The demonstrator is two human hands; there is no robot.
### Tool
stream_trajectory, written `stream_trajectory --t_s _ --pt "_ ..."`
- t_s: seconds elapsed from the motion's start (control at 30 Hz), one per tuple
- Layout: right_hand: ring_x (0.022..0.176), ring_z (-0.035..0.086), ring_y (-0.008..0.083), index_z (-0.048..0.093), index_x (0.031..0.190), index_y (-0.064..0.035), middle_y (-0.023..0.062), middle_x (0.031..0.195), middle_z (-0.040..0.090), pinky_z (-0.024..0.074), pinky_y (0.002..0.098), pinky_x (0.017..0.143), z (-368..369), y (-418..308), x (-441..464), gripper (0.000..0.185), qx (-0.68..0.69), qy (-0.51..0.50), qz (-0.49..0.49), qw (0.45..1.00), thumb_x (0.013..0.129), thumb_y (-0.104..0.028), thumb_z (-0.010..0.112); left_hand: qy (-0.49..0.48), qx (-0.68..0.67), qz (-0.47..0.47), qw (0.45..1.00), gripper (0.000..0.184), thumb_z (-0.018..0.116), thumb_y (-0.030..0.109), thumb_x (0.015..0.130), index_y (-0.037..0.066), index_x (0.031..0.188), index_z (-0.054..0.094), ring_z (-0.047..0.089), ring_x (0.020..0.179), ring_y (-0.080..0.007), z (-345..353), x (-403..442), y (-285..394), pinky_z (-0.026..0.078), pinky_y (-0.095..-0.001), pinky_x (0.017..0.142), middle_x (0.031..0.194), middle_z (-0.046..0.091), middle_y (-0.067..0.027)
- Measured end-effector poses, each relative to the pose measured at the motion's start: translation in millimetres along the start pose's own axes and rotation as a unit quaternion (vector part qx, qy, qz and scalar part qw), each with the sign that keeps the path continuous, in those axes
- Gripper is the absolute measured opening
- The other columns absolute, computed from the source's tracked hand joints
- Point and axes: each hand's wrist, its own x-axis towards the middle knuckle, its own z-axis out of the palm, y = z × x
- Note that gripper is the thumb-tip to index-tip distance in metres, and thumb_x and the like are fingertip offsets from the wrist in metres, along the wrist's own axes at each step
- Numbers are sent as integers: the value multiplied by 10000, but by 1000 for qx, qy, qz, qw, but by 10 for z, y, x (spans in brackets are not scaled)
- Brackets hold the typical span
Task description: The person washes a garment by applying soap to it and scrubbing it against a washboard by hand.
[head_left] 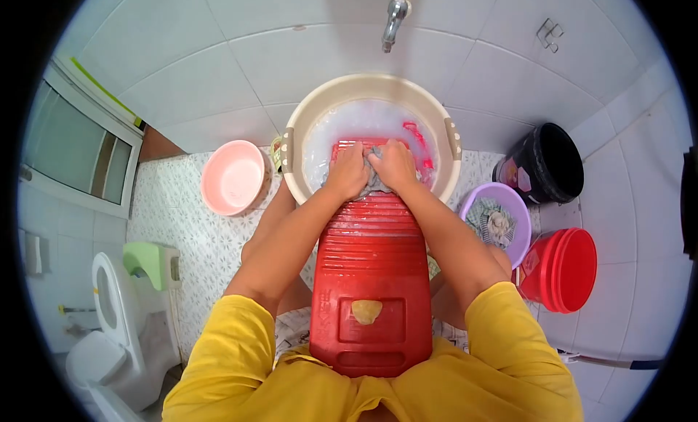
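Observation:
A wet grey cloth (pixel 374 176) lies bunched on the upper part of a red washboard (pixel 374 258). My left hand (pixel 348 173) is closed on its left side, and my right hand (pixel 393 165) grips its right side. The board slants from my lap into a cream basin (pixel 368 82) of cloudy, sudsy water. A pink-red item (pixel 415 135) floats in the basin, right of the board. On the board's lower end, in a recessed panel, rests a yellowish bar of soap (pixel 366 311).
A pink basin (pixel 234 178) stands on the floor at left. On the right are a purple basin (pixel 525 236) holding cloths (pixel 494 222), a black bucket (pixel 542 164) and a red bucket (pixel 560 271). A tap (pixel 395 23) juts from the wall above. A toilet (pixel 116 306) and green stool (pixel 145 262) stand lower left.

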Motion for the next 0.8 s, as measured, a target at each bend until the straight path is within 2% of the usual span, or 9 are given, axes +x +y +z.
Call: stream_trajectory --t_s 0.1,0.2,0.3,0.4,0.5,0.53,0.63,0.73,0.8 --pt "888 587 397 649 903 12 248 941 616 451 480 793 -104 191 20 328 22 -7 -79 997 808 -294 581 -25 -33 -20 999 287 540 175 778 45 1033 520 548 989 -387 -170 -66 -48 424 -476 829 1031 596 -200" --pt "900 613 338 624 977 38 215 990 637 477 437 787 -216 405 -128 324 136 44 -4 990 862 -259 561 -11 -70 -30 997 223 561 121 741 41 948 550 578 907 -397 -419 -292 -92 456 -442 760 951 618 -196" --pt "924 615 196 573 1133 25 98 1045 634 493 339 798 -380 465 -249 257 630 7 202 750 947 -123 475 30 -225 -90 970 180 574 71 703 40 879 564 595 823 -389 -426 -413 -281 467 -409 713 860 620 -192" --pt "973 601 206 552 1155 19 102 1065 630 470 347 864 -387 563 -307 296 708 -3 215 673 940 -182 519 37 -406 -131 904 163 584 58 660 40 822 572 592 739 -365 -404 -467 -279 461 -349 676 781 606 -184" --pt "1001 597 210 547 1164 9 106 1090 622 464 362 899 -352 637 -267 292 711 2 208 671 937 -172 523 20 -1 4 1000 223 639 148 659 43 848 586 557 964 -353 -690 -530 207 407 -405 881 940 618 -199" --pt "1001 597 210 547 1164 9 106 1090 622 464 362 899 -408 556 -263 292 711 2 208 671 937 -172 523 21 -1 4 1000 223 639 148 659 43 848 586 557 964 -353 -706 -521 340 407 -405 881 940 618 -199" --pt "965 607 218 563 1144 2 104 1044 637 462 356 884 -608 260 -232 256 645 7 183 742 927 -130 529 -93 145 71 982 727 701 477 691 -26 1183 517 487 1154 -351 -533 -452 481 313 -511 1009 1166 573 -205" --pt "980 599 234 576 1101 4 112 1035 636 460 393 891 -903 78 -106 246 750 14 181 636 921 -160 541 -48 244 26 968 875 660 601 689 -25 1263 451 474 1191 -343 -226 -403 369 255 -629 987 1192 574 -188" --pt "976 598 257 582 1068 2 127 1027 632 466 429 881 -1146 77 -7 256 864 -12 159 477 911 -199 560 -103 261 -10 960 818 606 596 734 -4 1266 446 488 1178 -336 -258 -273 382 227 -692 949 1184 587 -161"
